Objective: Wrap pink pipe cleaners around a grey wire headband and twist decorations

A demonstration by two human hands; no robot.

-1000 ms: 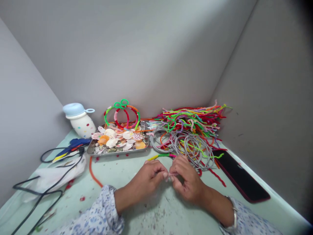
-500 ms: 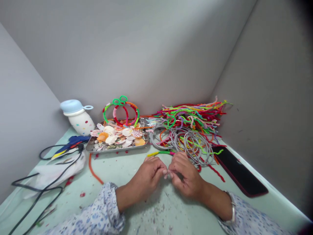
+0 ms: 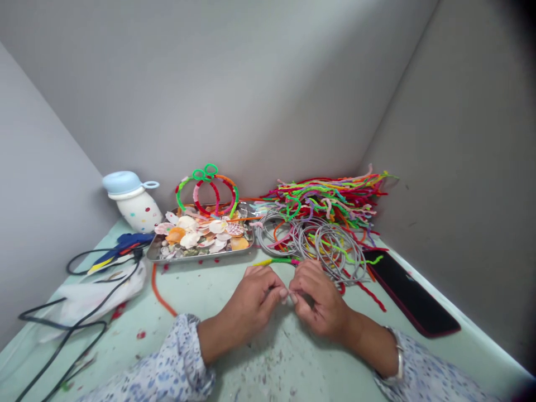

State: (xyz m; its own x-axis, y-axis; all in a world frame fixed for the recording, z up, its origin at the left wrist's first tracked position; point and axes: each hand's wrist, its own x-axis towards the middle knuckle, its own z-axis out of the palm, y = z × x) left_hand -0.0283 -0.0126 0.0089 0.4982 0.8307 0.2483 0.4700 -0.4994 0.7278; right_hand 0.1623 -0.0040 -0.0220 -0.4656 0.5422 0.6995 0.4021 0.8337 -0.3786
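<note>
My left hand [image 3: 258, 298] and my right hand [image 3: 319, 300] meet over the table with their fingertips pinched together. A small pale pink bit, apparently of pipe cleaner, shows between them; the rest of it is hidden by the fingers. Just behind both hands curves a strip wrapped in yellow, green and pink pipe cleaner [image 3: 274, 261], its ends out of sight behind my knuckles. Coils of grey wire [image 3: 322, 245] lie beyond my right hand, mixed with loose pipe cleaners. A heap of coloured pipe cleaners [image 3: 335, 198] rests against the wall.
A metal tray [image 3: 201, 257] of seashells stands behind my left hand, with wrapped pipe-cleaner rings [image 3: 196, 195] upright at its back. A white bottle [image 3: 140, 209], pliers [image 3: 111, 251], a black cable [image 3: 84, 321] and a plastic bag [image 3: 98, 296] are left. A dark phone [image 3: 414, 296] lies right.
Both hands stay in nearly the same place, fingertips still together. Less of the pale pink bit hangs below the fingertips now.
</note>
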